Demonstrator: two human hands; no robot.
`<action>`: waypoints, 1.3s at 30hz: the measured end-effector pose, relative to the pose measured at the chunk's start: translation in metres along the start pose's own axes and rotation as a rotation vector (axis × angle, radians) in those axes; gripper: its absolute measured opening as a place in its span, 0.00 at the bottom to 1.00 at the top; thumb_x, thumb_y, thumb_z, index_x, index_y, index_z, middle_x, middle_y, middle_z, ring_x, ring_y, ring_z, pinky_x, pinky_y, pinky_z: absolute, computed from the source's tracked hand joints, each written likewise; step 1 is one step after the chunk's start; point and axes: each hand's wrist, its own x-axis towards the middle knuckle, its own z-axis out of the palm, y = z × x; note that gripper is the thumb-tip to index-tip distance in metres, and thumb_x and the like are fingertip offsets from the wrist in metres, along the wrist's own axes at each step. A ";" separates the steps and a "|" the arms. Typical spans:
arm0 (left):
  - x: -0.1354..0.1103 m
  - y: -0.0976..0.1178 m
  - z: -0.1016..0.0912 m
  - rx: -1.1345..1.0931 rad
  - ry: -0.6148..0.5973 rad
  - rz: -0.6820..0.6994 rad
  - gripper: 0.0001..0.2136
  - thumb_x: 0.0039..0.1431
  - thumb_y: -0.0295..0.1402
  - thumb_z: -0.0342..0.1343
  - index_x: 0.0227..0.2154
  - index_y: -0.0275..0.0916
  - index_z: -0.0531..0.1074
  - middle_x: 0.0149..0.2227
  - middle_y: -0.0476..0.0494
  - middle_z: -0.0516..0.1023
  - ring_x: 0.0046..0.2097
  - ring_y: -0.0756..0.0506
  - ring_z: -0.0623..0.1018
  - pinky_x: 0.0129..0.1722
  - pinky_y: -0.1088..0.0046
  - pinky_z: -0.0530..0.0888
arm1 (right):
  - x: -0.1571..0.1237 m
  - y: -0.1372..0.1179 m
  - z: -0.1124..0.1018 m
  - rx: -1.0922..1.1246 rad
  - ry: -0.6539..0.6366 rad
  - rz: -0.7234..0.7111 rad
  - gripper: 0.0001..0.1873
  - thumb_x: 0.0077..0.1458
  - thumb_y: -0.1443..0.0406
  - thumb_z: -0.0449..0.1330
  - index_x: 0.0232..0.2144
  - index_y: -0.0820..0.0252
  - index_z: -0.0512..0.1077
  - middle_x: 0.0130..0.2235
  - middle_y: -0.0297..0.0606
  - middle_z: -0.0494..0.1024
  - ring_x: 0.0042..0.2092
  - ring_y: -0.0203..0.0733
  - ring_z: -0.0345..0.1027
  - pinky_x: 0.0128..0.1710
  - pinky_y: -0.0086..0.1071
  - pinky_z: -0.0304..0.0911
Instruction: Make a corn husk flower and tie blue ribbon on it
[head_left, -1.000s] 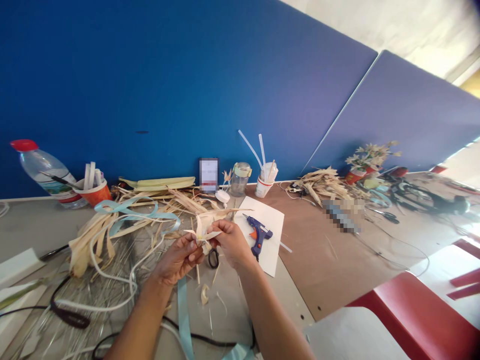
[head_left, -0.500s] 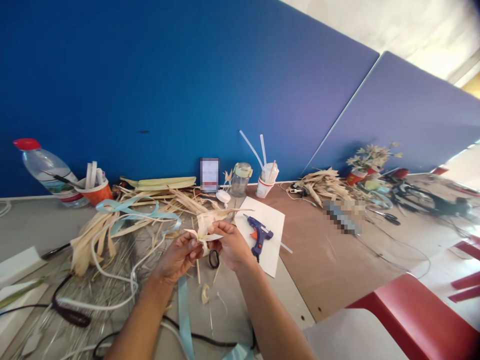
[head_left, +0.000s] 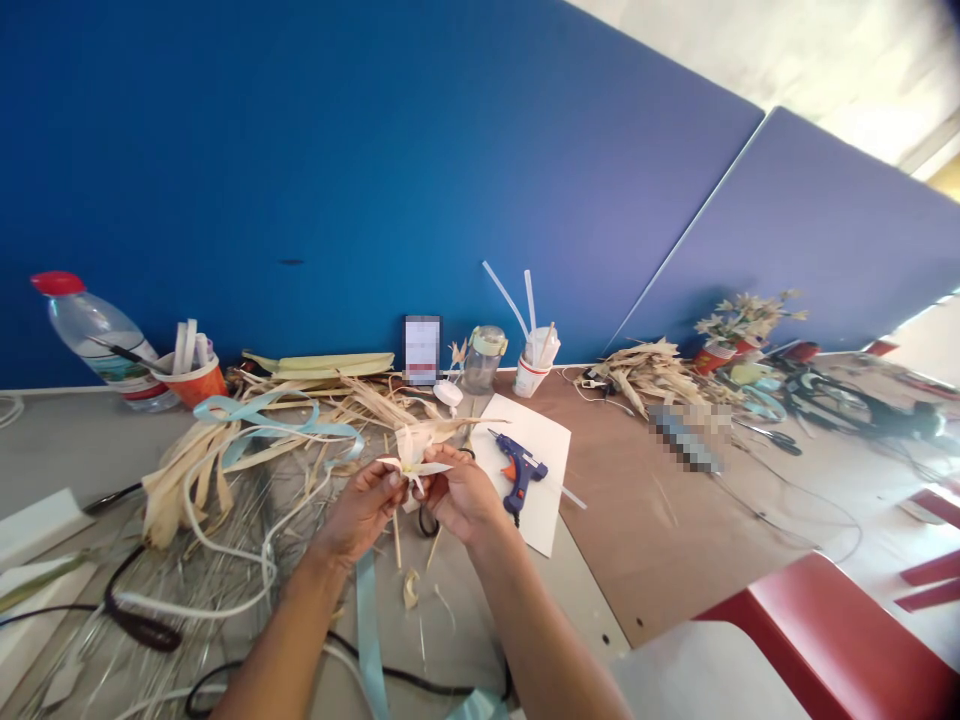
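The left hand [head_left: 361, 508] and right hand [head_left: 461, 492] pinch the pale flower [head_left: 409, 469], at nine o'clock from the glue gun [head_left: 528, 467], the right one lower than a moment ago, seemingly baring its petals for handling.

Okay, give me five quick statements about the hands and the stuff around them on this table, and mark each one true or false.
1. The left hand and right hand hold one pale petalled piece between them. True.
2. The glue gun stands inside a red box. False: it lies on a white sheet.
3. The bottle at the far left has a red cap. True.
4. The two long translucent sticks stand in that bottle. False: they stand in the white-and-red cup right of the lidded jar.
5. Some light-blue ribbon lies left of the glue gun. True.
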 end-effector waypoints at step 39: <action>0.001 0.000 0.002 -0.022 0.029 -0.033 0.07 0.45 0.30 0.66 0.25 0.36 0.73 0.21 0.52 0.69 0.24 0.54 0.68 0.28 0.79 0.68 | -0.006 0.001 0.001 -0.022 0.088 -0.080 0.10 0.34 0.66 0.70 0.21 0.63 0.72 0.20 0.32 0.75 0.19 0.30 0.65 0.19 0.23 0.61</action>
